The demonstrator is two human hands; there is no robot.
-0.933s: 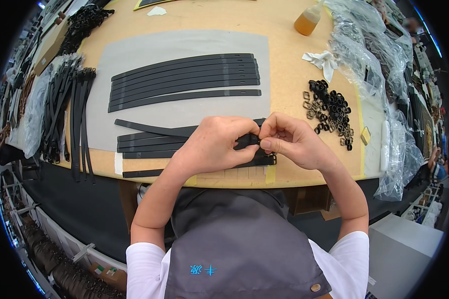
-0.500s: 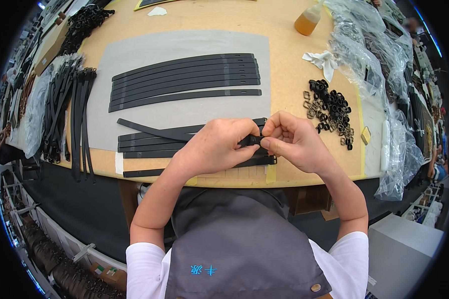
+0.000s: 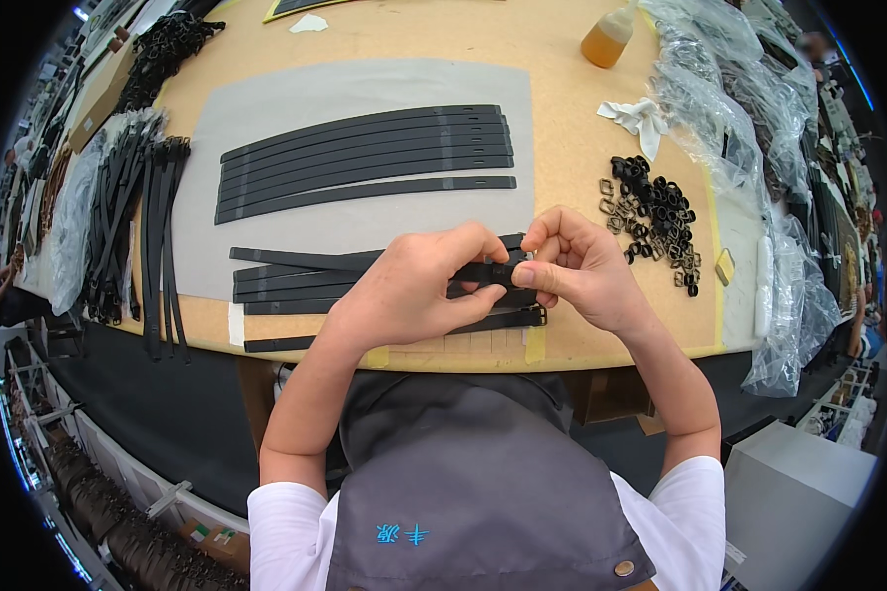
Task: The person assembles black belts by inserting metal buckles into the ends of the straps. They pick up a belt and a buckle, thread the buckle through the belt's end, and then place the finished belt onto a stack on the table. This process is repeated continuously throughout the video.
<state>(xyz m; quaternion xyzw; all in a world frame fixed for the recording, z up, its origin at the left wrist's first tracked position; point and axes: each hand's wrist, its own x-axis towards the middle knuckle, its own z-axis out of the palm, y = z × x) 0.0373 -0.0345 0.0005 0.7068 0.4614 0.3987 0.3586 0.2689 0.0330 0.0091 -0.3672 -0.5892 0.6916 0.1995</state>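
My left hand (image 3: 419, 281) pinches a black strap (image 3: 478, 272) near its right end, above a group of similar straps (image 3: 296, 293) lying at the table's front. The held strap's long part trails off to the left. Thumb and forefinger of my right hand (image 3: 579, 271) close on that strap's end, where a dark loop or buckle is partly hidden by the fingers. Just below my hands, a finished-looking strap with a buckle (image 3: 537, 315) lies along the front edge. Farther back, several flat black straps (image 3: 365, 153) are lined up on a grey sheet (image 3: 365, 84).
Right of my hands lies a pile of black loops and metal buckles (image 3: 655, 217), with a small yellow block (image 3: 725, 266) beside it. A bottle of amber liquid (image 3: 608, 39), a white cloth (image 3: 641, 120) and clear plastic (image 3: 719, 108) stand behind. Bundled straps (image 3: 163, 236) hang over the left edge.
My right fingers have shifted their grip at the strap's end, and my left hand has opened slightly around it. The strap's trailing left part has dropped and lies flatter.
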